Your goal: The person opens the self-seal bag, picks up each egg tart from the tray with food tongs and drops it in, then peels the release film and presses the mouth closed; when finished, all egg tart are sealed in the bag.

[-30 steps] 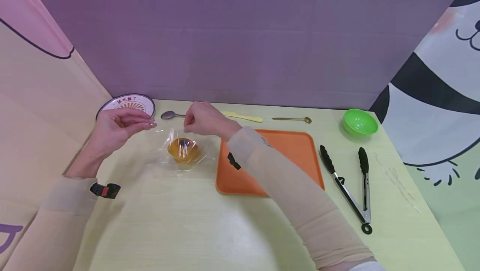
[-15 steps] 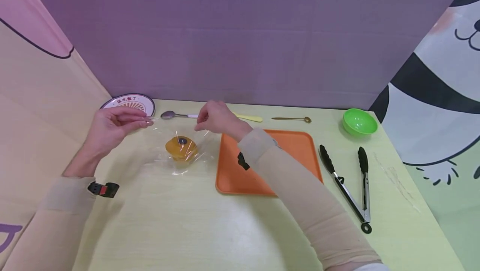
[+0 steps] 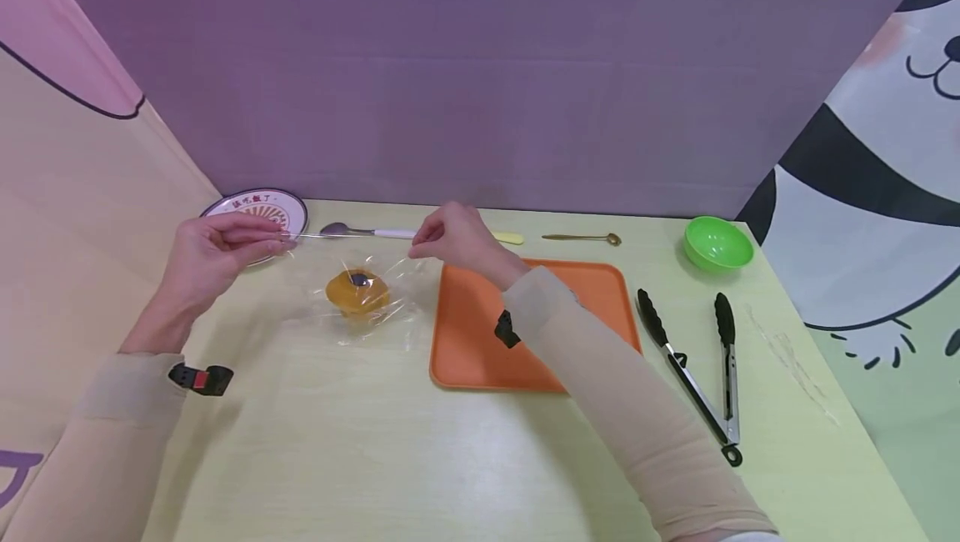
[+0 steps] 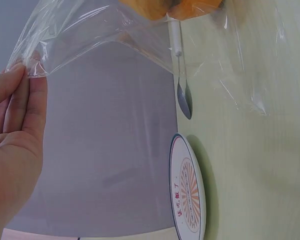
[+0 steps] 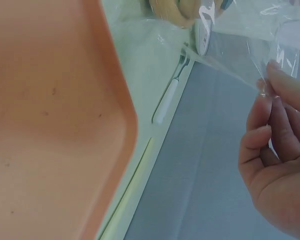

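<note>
My left hand [image 3: 217, 258] pinches one top corner of a clear plastic bag [image 3: 322, 271] between thumb and fingers. At the bag's other top corner, my right hand [image 3: 465, 242] pinches the film, and its top edge runs fairly straight between the hands. Low in the bag sits a rounded amber-yellow thing [image 3: 357, 292] with a dark spot on it; creases and glare hide its exact kind. The left wrist view shows the film [image 4: 95, 30] gathered at the left fingertips [image 4: 32, 67]. In the right wrist view, the film [image 5: 245, 50] is drawn to the right fingertips [image 5: 267, 90].
Beneath the right forearm lies an orange tray [image 3: 465, 350]. A patterned plate [image 3: 288, 213], a white-handled spoon [image 3: 390, 233], a yellow-handled utensil [image 3: 510, 238] and a small gold spoon [image 3: 581, 238] line the back. Black-tipped tongs [image 3: 697, 392] and a green bowl [image 3: 718, 243] are at right.
My right hand has moved to the right and the left hand slightly left, spreading the bag's top edge between them. The amber thing has shifted slightly left.
</note>
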`<state>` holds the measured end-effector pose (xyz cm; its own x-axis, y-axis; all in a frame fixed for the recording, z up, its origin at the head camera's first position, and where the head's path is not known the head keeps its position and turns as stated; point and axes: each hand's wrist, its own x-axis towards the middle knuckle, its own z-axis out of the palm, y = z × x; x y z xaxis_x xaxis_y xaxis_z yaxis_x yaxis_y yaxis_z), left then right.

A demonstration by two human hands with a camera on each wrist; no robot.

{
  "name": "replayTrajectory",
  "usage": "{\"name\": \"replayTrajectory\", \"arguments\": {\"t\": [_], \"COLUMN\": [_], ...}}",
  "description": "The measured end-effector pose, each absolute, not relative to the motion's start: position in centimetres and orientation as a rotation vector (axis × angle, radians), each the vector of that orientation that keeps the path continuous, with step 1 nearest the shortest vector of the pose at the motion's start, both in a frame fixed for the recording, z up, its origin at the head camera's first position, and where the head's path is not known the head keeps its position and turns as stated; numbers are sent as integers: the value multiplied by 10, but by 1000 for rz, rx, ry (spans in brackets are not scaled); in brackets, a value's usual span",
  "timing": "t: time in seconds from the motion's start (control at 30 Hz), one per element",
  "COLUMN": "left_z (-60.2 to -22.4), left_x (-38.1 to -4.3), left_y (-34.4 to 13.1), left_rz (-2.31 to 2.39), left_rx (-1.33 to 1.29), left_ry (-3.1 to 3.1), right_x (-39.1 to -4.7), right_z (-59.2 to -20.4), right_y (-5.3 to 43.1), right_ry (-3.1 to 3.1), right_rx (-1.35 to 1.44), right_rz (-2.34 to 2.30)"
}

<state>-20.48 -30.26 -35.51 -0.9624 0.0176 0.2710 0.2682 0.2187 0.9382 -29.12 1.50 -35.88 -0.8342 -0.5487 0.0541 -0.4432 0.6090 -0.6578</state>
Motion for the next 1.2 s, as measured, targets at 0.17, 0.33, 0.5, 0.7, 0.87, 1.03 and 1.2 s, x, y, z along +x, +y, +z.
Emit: {"name": "replayTrajectory", "arguments": {"t": [0.17,0.33,0.5,0.7,0.87,1.03,1.2], "left_z": [-355,-352,-350,-344,-334,-335,-356], "left_x": [-202,-201,-200,-194,-189,-193,-215], "left_y": [-306,-305,-307,-310,-311,-320,-317], "left_rz": [-1791,-1841,-1870,-1872,-1915,-2129,-2030], "left_rx": [-200,-194,-167,-118,-77,-95,-43], "left_ry": [-2325,-2306,-2329,-2459,-2620,-2635,-2627], "right_x": [-290,-286,-279,-273,-267,-263,-272], "right_z": [-362,-363,-363,-366,-368,-375,-390], "right_y": [23,27,28,31,35,32,22], "right_ry": [2619,2556,2460,2182,1958,1867,2134], "right_rx": [-772,-775,-771,-691,-595,-553,-530], "right_rz": [-1127,-1187,-1287,-1434,-1471,-1477,-1440]}}
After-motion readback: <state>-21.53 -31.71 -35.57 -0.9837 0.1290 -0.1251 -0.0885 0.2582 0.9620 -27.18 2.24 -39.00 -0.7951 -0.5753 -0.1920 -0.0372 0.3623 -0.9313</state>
